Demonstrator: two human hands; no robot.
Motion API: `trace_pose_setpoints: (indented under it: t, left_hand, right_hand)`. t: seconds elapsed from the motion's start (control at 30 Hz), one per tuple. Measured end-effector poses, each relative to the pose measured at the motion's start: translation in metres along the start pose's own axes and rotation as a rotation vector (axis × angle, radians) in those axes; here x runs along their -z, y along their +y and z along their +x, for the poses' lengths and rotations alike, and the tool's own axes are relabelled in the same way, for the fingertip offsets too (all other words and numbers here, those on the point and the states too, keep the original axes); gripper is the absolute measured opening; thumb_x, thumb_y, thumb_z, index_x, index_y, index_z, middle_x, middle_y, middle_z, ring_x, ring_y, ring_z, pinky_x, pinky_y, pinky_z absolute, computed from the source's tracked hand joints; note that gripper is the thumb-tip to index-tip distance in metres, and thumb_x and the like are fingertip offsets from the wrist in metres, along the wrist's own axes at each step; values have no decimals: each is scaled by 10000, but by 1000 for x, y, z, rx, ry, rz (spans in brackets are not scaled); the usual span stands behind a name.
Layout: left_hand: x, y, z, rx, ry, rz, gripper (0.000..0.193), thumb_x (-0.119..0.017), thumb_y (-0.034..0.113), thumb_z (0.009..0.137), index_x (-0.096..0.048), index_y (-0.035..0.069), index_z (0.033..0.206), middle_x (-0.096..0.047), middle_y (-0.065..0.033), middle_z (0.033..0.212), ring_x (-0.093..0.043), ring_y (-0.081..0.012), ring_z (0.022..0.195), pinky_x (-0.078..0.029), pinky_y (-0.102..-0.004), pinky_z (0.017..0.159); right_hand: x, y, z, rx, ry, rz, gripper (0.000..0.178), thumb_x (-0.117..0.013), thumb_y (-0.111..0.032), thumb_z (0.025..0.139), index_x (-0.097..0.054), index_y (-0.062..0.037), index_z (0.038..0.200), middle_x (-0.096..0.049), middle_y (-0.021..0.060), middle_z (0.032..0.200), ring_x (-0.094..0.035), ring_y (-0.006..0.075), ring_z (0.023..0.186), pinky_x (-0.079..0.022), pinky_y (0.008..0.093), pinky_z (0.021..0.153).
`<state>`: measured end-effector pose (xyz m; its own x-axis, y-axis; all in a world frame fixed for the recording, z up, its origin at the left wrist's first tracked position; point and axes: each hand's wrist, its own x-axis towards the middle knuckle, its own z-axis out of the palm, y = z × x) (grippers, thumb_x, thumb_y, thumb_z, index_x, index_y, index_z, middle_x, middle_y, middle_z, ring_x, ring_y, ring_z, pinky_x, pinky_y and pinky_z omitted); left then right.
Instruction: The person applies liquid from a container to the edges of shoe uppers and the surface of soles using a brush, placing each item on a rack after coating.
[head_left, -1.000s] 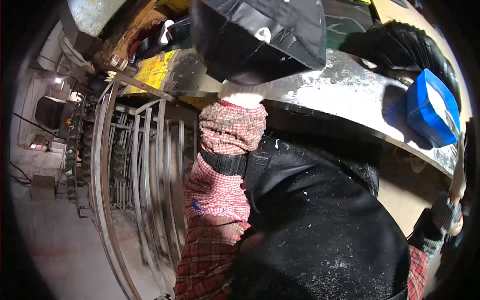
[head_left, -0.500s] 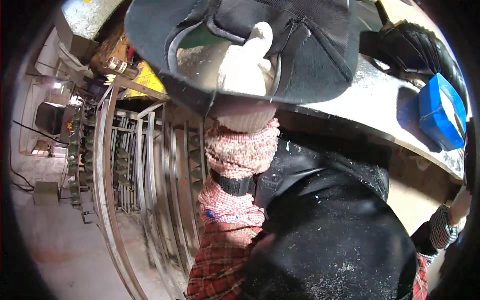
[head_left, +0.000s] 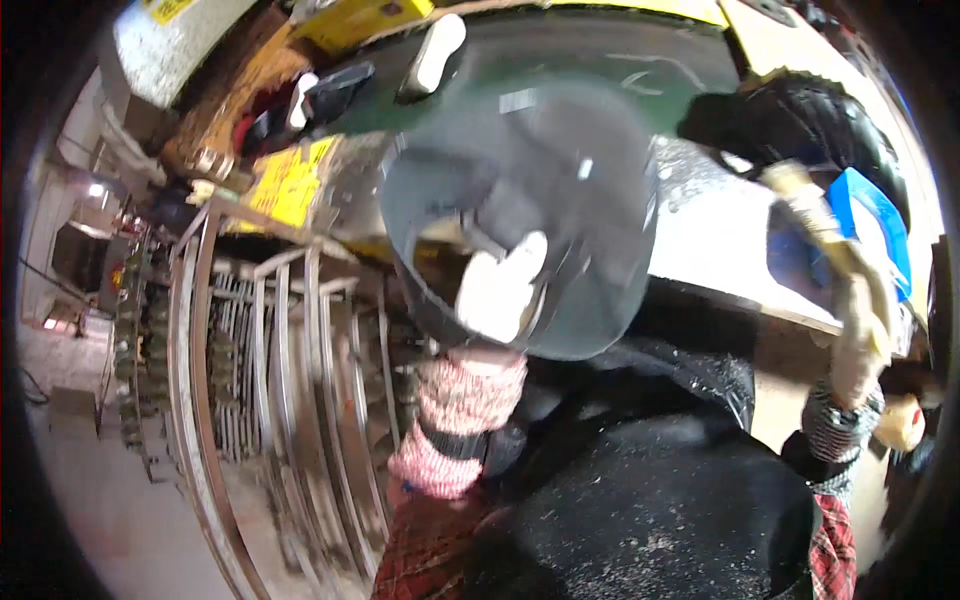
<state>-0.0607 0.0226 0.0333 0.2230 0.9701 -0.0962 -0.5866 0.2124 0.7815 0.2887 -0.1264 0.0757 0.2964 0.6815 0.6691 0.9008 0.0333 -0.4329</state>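
To the left of the blue tub [head_left: 850, 187], our left hand [head_left: 500, 292] grips a black piece [head_left: 600, 230], and beside it our right hand [head_left: 862, 335] squeezes a brush [head_left: 806, 203].

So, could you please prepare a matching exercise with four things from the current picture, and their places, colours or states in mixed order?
Things:
1. left hand
2. right hand
3. container
4. metal rack

Places, colours or states:
A. blue, at the right part of the worktable
B. gloved, holding a pale brush-like tool
C. at the picture's left, with long upright bars
D. white-gloved, at the opening of a dark piece

Right pairs: 1-D, 2-B, 3-A, 4-C
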Motion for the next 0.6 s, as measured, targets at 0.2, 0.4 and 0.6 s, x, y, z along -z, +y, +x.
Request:
trace_pose_setpoints:
  t: [0.2,0.4,0.6]
  left_hand:
    - [36,-23,-42,102,109,644,324,-609,78,916,-594,-42,1216,-674,-109,1102,-642,-226,986,-503,-327,855]
    - [26,-27,-45,-103,271,622,171,-597,91,902,-686,56,1044,-656,-45,742,-586,-101,633,-454,-305,541]
    - [15,-17,-31,-57,118,219,170,-608,96,903,-683,50,1048,-658,-45,765,-589,-102,644,-455,-293,544]
  right_hand:
    - [-59,-80,32,-2,-263,655,256,-610,-116,917,-651,1,1140,-676,149,1091,-653,211,944,-513,305,846]
    - [-111,-114,59,-161,-533,1067,283,-585,-162,961,-621,-9,1197,-691,131,1034,-649,193,964,-483,281,900]
    - [-92,-64,11,-635,-529,947,242,-563,-180,982,-654,28,1063,-645,45,772,-567,81,664,-456,214,588]
